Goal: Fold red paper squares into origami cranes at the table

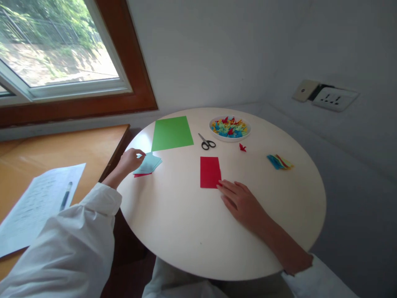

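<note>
My left hand (pixel 132 160) hovers at the left side of a small stack of light blue paper (pixel 149 163), thumb and forefinger curled into a pinch. Whether a sheet is between the fingertips, I cannot make out. A strip of red paper (pixel 143 175) shows from under the stack. My right hand (pixel 240 201) lies flat with fingers stretched out, the tips touching the lower right corner of a red paper rectangle (pixel 210 172). This red paper lies flat at the middle of the round white table (pixel 186 231).
Behind the red paper are scissors (pixel 206 142), a green sheet (pixel 172 133) and a white dish (pixel 230 139) full of colourful folded paper pieces. One red folded piece (pixel 242 147) lies before the dish. Coloured paper pieces (pixel 279 162) lie right. A written sheet (pixel 40 203) and pen (pixel 66 195) rest on the wooden desk (pixel 93 142).
</note>
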Demonstrator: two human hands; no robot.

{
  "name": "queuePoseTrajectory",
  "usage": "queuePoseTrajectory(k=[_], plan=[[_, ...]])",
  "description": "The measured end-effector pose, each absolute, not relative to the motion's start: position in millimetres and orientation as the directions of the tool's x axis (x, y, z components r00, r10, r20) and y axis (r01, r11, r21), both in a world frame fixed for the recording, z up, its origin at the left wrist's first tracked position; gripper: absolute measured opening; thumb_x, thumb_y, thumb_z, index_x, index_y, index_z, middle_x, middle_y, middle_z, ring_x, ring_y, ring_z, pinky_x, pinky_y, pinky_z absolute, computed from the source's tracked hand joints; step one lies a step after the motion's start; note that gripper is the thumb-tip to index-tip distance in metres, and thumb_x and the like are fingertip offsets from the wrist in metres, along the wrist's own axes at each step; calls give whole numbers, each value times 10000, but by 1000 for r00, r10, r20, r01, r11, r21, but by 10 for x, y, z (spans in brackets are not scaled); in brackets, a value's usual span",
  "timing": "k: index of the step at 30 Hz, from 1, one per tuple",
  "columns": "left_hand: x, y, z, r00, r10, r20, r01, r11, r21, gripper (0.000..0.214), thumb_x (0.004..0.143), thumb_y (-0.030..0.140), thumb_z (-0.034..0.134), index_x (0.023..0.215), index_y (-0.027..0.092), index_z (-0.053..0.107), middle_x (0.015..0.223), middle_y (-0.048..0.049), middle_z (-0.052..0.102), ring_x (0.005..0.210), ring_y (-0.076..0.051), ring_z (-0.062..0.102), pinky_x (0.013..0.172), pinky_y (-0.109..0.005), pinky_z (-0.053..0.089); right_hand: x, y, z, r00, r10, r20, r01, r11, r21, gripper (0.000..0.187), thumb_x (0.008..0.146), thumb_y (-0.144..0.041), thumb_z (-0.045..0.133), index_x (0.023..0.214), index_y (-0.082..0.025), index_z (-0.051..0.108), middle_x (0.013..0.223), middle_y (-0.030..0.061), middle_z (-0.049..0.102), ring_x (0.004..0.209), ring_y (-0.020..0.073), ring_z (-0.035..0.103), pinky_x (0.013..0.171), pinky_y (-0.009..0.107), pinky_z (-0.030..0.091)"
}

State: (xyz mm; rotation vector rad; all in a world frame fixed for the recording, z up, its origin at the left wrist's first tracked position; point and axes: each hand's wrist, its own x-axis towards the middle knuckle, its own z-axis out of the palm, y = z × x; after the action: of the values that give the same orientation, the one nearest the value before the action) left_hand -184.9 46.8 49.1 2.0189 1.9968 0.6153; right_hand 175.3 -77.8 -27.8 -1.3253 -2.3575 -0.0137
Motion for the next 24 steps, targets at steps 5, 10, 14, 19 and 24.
queuePoseTrajectory(k=[5,10,14,19,24], plan=[[-1179,93,377,244,942,229,875,-316,367,241,795,181,443,882,171,667,984,-74,687,911,-214,625,861,-363,475,1743,-783,-268,-450,816,364,815,541,-206,345,888,-187,391,1190,-195,558,1240,79,592,1151,192,533,967,424,409],[-463,-408,133,686,691,227,651,-723,233,378,905,270,353,1216,129,515,1271,-128,557,1182,-224,508,1046,-436,351,1731,-783,-259,-441,828,347,820,529,-219,340,885,-183,399,1185,-175,559,1248,82,584,1166,195,518,982,429,387],[-260,-528,-38,735,665,132,642,-745,180,435,925,306,311,1248,65,475,1331,-176,487,1255,-257,432,1068,-457,309,1723,-776,-267,-435,830,348,815,528,-241,342,878,-178,406,1182,-189,563,1245,81,586,1166,198,516,983,429,380],[-232,-510,-114,729,672,125,657,-740,143,443,924,295,312,1260,50,463,1349,-179,465,1270,-268,411,1075,-447,294,1715,-777,-260,-429,835,345,812,524,-258,353,875,-176,404,1190,-202,561,1246,86,584,1171,197,512,988,423,375],[-260,-515,-155,727,673,134,658,-739,145,459,927,316,302,1300,81,430,1376,-161,436,1291,-258,386,1090,-478,245,1714,-778,-251,-434,834,341,817,524,-240,385,875,-205,413,1243,-170,521,1312,107,526,1261,220,425,1026,457,333]])
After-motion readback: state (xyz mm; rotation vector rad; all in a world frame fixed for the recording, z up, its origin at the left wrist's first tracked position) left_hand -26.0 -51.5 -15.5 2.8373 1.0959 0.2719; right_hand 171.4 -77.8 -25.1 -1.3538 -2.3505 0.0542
